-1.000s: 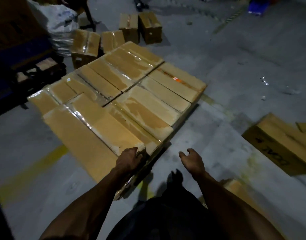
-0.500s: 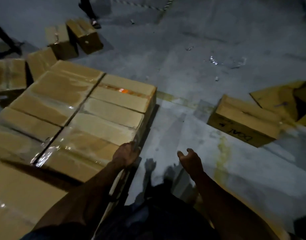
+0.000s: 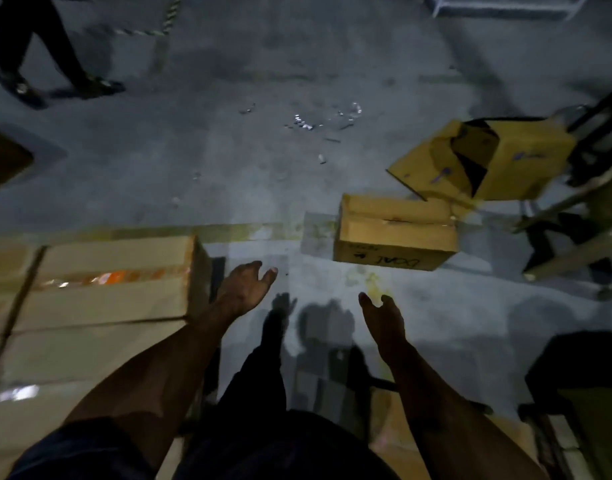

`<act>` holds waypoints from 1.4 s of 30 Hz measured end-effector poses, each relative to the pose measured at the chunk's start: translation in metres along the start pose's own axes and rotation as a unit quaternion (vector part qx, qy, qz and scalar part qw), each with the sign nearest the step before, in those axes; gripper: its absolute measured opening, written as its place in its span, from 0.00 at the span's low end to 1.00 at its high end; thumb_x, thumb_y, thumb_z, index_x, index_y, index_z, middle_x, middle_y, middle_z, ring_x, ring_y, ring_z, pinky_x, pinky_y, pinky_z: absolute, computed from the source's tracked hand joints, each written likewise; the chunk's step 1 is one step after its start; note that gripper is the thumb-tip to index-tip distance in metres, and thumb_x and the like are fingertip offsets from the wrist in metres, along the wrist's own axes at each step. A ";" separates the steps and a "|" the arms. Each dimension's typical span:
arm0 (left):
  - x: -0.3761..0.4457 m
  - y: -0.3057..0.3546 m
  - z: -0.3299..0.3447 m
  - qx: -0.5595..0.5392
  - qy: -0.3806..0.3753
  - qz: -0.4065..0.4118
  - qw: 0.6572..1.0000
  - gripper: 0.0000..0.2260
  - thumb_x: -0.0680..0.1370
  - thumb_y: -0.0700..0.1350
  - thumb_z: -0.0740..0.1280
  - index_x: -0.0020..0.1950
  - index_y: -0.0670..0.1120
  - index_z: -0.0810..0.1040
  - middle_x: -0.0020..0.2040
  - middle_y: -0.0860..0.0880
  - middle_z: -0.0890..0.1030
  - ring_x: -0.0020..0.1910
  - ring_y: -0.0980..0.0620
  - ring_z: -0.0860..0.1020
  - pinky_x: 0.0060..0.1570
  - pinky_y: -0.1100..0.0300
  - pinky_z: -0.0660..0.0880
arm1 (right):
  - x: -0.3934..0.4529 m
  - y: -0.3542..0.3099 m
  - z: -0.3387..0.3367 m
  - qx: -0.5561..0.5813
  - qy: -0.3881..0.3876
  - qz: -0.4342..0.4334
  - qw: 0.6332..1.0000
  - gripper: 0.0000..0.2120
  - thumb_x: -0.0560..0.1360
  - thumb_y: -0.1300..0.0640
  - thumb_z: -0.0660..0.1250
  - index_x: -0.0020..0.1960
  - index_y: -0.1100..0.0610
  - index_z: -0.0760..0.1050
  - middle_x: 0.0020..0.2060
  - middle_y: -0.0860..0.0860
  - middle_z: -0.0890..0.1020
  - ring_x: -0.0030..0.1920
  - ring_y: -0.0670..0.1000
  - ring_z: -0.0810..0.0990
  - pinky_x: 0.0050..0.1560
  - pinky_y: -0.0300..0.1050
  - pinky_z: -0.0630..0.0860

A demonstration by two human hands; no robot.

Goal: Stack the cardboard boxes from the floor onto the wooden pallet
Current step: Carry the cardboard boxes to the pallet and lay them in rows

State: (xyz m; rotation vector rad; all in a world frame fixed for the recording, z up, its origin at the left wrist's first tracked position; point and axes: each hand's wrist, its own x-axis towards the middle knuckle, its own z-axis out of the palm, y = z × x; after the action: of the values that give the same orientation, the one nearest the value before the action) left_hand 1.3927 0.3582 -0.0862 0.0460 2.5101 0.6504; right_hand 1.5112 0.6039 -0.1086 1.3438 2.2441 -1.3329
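Taped cardboard boxes (image 3: 100, 299) lie stacked side by side at the left; the pallet beneath them is hidden. My left hand (image 3: 244, 289) hangs in the air just right of the stack's corner, fingers relaxed, holding nothing. My right hand (image 3: 380, 315) is out over the bare floor, also relaxed with nothing in it. A closed cardboard box (image 3: 394, 233) with black writing on its side sits on the floor ahead of my right hand. Behind it lies a torn, open cardboard box (image 3: 505, 164).
A person's legs (image 3: 27, 46) stand at the far left top. Small shiny litter (image 3: 304, 123) is scattered on the grey floor. A metal frame or cart (image 3: 581, 230) stands at the right edge. A faded yellow line (image 3: 256, 230) crosses the floor. Another box (image 3: 3, 157) is far left.
My view has swung right, away from the stack toward the loose boxes. My left hand has come off the stacked box's edge and now hangs free. My right hand stays out, holding nothing.
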 end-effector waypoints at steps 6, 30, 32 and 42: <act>0.153 0.074 -0.019 0.059 -0.055 0.078 0.994 0.31 0.83 0.63 0.53 0.78 0.43 0.64 0.77 0.43 0.67 0.76 0.43 0.65 0.74 0.49 0.62 | 0.098 -0.069 -0.012 0.071 0.059 0.075 0.993 0.36 0.79 0.40 0.65 0.77 0.63 0.63 0.73 0.62 0.70 0.71 0.65 0.70 0.70 0.57 0.69; 0.452 0.409 0.004 0.117 -0.199 0.145 0.962 0.28 0.82 0.61 0.57 0.74 0.43 0.70 0.73 0.40 0.71 0.72 0.40 0.70 0.69 0.52 0.65 | 0.378 -0.193 -0.113 0.398 0.162 0.277 0.859 0.34 0.81 0.42 0.64 0.77 0.64 0.62 0.74 0.61 0.67 0.72 0.63 0.68 0.66 0.54 0.69; 0.471 0.426 0.009 0.123 -0.206 0.143 0.960 0.27 0.82 0.63 0.56 0.64 0.41 0.77 0.66 0.39 0.77 0.65 0.39 0.74 0.62 0.52 0.68 | 0.393 -0.193 -0.117 0.411 0.162 0.306 0.843 0.34 0.81 0.43 0.64 0.77 0.64 0.61 0.75 0.61 0.67 0.73 0.63 0.67 0.67 0.54 0.68; 0.570 0.484 0.078 0.126 -0.311 0.135 0.932 0.24 0.84 0.56 0.57 0.71 0.41 0.73 0.69 0.41 0.75 0.61 0.45 0.75 0.60 0.55 0.69 | 0.470 -0.176 -0.084 0.461 0.219 0.416 0.753 0.39 0.78 0.41 0.67 0.80 0.60 0.58 0.78 0.60 0.63 0.76 0.63 0.64 0.75 0.57 0.63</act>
State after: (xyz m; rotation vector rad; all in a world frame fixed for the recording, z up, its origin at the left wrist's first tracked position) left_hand 0.8990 0.9124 -0.2039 0.6054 1.9594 0.3343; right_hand 1.1290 0.9203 -0.2226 2.7267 0.6701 -1.8547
